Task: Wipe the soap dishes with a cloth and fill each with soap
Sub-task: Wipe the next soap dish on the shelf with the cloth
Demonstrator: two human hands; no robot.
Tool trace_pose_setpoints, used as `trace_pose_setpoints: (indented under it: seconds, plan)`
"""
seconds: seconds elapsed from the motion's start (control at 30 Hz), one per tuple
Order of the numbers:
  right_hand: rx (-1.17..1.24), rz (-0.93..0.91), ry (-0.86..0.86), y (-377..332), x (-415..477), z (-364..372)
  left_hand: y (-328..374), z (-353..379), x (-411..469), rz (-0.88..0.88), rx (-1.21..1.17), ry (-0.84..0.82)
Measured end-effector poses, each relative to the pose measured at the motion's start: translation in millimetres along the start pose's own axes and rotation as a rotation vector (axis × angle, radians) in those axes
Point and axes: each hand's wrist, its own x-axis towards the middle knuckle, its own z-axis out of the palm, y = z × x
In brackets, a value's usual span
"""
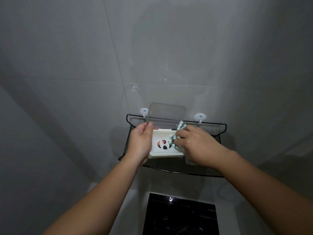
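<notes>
Soap dish (pixel 162 150): white, panda face printed on the front. Sat in a black mesh shelf (pixel 186 168), toward its left end, hung on a grey tiled wall (pixel 84 65) from two white hooks (pixel 144 111). Stood open, with the clear lid (pixel 166 114) tipped up and back toward the wall.

Left hand (pixel 140 143): lay along the left side of the dish, palm turned inward. Pinched the lower left corner of the lid between thumb and forefinger, fingers (pixel 149 126) brought close together with barely a gap.

Right hand (pixel 194 145): came over the right end of the dish, knuckles up. Held a green-and-white striped cloth (pixel 181 127) bunched inside curled fingers (pixel 182 133), with one tuft sticking out above them near the lid's lower right corner and another pressed onto the top right of the dish beside the panda print. Cannot tell how much of the cloth touched the inside of the dish.

Showed a second white item (pixel 190 161) under the right wrist, just beside the dish on the same shelf, mostly hidden. Showed a wet black basin (pixel 179 216) lower down, between the two forearms.
</notes>
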Motion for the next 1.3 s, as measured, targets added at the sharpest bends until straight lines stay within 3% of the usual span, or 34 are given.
trace_pose_setpoints:
  seconds: [0.47,0.7,1.1,1.2,1.3]
  plan:
    - [0.208,0.061,-0.023,-21.5,-17.0,-7.2,1.9,-0.7,-2.5,0.067,-0.021,0.045]
    - [0.26,-0.027,0.075,-41.1,-7.0,-9.6,-3.7,9.7,-7.3,0.077,-0.024,0.017]
    - [0.056,0.024,0.145,-18.4,-2.7,-5.8,2.3,0.6,-9.0,0.062,-0.005,-0.013]
    - [0.255,0.11,0.257,-14.3,-11.9,-8.1,4.1,-4.7,-8.1,0.038,-0.025,-0.038]
    - [0.617,0.37,0.372,-3.3,-21.1,-9.0,8.5,-10.9,-6.0,0.027,-0.047,-0.04]
